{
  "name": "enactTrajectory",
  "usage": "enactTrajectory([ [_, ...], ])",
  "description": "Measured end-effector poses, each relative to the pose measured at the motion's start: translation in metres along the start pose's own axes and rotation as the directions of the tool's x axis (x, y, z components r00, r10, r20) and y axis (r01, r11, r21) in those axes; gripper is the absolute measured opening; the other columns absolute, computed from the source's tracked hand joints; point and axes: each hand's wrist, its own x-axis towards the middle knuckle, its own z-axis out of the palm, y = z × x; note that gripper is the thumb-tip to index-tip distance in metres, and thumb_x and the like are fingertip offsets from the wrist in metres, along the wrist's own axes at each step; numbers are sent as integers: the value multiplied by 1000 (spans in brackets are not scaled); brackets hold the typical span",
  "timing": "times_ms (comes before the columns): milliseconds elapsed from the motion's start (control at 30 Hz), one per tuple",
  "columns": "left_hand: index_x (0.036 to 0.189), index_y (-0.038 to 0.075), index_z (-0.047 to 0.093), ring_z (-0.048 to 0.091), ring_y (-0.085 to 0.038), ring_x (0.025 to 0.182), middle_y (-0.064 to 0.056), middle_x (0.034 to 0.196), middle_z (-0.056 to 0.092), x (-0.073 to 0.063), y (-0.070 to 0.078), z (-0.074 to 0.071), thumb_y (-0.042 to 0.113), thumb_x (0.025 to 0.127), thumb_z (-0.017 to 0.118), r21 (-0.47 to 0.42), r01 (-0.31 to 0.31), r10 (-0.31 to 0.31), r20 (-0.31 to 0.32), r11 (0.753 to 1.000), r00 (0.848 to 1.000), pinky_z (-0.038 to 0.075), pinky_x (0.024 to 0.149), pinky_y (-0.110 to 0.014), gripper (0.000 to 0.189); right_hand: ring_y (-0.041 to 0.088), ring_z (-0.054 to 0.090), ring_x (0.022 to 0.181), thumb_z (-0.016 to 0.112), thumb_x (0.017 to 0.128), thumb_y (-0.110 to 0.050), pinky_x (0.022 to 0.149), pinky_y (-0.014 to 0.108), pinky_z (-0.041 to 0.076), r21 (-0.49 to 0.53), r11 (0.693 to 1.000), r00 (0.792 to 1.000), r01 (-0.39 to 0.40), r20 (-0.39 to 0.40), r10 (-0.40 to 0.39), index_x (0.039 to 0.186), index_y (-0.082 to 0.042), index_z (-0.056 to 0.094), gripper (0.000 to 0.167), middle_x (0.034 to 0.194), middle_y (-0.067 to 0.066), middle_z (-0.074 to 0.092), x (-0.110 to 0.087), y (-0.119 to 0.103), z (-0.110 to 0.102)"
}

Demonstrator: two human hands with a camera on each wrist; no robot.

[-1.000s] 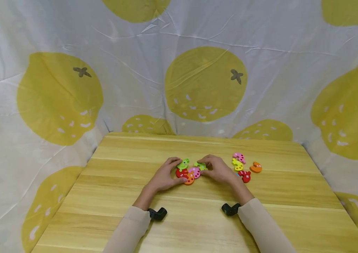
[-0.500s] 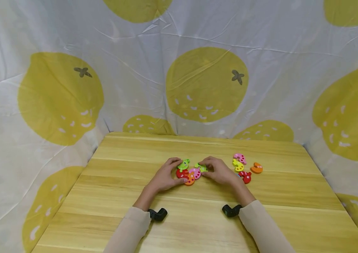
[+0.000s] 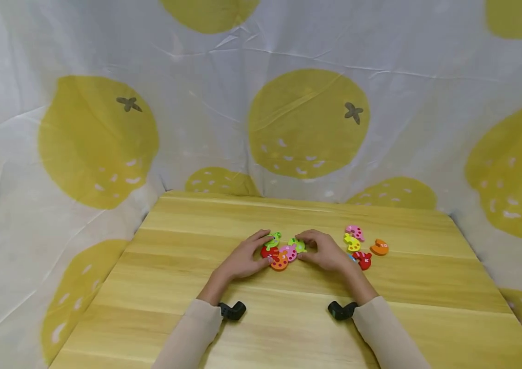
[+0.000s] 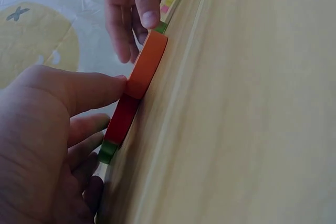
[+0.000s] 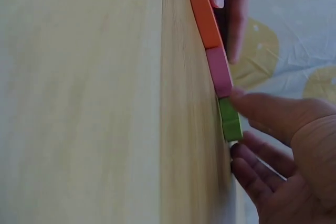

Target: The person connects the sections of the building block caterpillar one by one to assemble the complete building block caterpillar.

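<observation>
In the head view, a row of joined wooden number puzzle pieces lies on the table: a green head piece with a face [image 3: 272, 241], a red piece [image 3: 268, 253], an orange piece [image 3: 279, 261] marked 3 and a pink piece [image 3: 289, 252]. My left hand [image 3: 245, 257] spans the row's left part, its thumb on the orange piece and its fingers by the head piece. A light green piece [image 3: 297, 246] lies against the pink one. My right hand [image 3: 324, 249] holds that piece between thumb and fingers. In the right wrist view, the green piece [image 5: 230, 119] touches the pink piece [image 5: 219, 72].
Farther right lie a pink piece [image 3: 355, 232], a yellow piece [image 3: 352, 243], a red piece [image 3: 363, 260] with a blue piece [image 3: 351, 257] partly behind it, and an orange piece [image 3: 379, 247] marked 10. A lemon-print cloth [image 3: 215, 113] hangs behind the wooden table [image 3: 284, 328].
The light green piece has settled lower beside the pink piece, and my right fingers cover less of it. My left hand stays at the row. The head view has shifted slightly.
</observation>
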Motion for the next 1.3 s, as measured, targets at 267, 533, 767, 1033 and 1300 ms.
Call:
enactTrajectory([
  [267,153,18,52,32,-28,155,0,167,35,0,-5,0,40,93,72,1,5,-5,-29,1000,1000,32,124,-54,67,26,65,115,84,88,-26,103,47,54,26,999,999,-29,-33,30,136,-9,65,54,125,7,69,-9,5,-8],
  [533,149,19,56,35,-28,153,-1,162,41,-3,-10,-3,41,91,75,-3,17,-17,-49,1000,999,33,124,-52,65,32,62,120,81,91,-29,103,52,52,9,999,998,-44,-54,44,137,-6,64,55,135,12,65,-27,4,-20],
  [767,151,20,54,27,-28,157,0,165,38,-4,-11,-6,35,93,73,-10,10,-11,-48,1000,999,29,125,-54,63,35,63,117,82,90,-26,99,54,54,-28,1000,993,-13,-118,10,136,-3,64,55,133,14,65,-45,12,-34],
  [1033,150,20,56,35,-29,153,2,163,40,-5,-15,-6,32,93,76,-10,26,-26,-58,1000,998,32,124,-53,62,36,64,116,82,90,-26,96,54,55,-53,996,989,-78,-129,71,136,-5,65,54,130,16,66,-67,21,-44],
  [1300,149,18,56,34,-30,153,-1,163,41,-4,-15,-7,34,92,77,-16,28,-29,-65,999,997,31,125,-53,63,27,63,113,82,89,-31,98,49,55,-77,988,983,-137,-133,126,135,-4,65,56,124,9,65,-87,28,-53],
])
